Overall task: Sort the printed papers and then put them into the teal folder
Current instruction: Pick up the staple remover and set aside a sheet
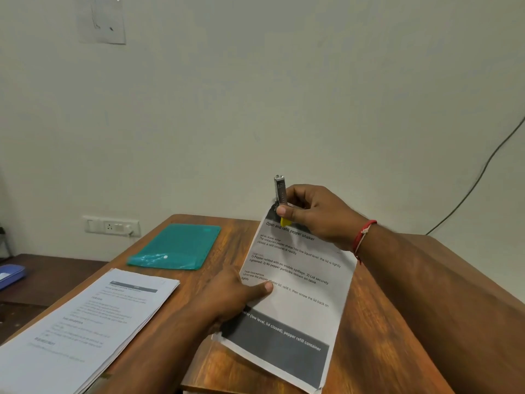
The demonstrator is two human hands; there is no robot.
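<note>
Printed papers sit in two lots on the wooden table point(237, 240), which fills the lower part of the view. The larger lot is a loose stack point(85, 317) lying flat at the left, text up, apparently parked there out of the working area.

The other lot is the held set point(298, 302) in the middle, printed face up. Its long axis runs from the near table edge away from the person, and the heading end is farthest and seems lifted off the wood. How many sheets it has I cannot tell.

The teal folder point(177, 247) lies flat beyond the stack and left of the held set. Nothing touches it, and its length also points away and a little to the right. It is probably waiting for the sorted sheets.

The left hand point(230, 297) pinches the held set at its left edge, thumb pressed on the printed face, likely to keep the edges lined up.

The right hand point(315, 214) is curled tight round a small stapler point(279, 191) standing upright at the far left corner, so binding looks like the step in hand. A red thread point(363, 237) circles that wrist.
</note>
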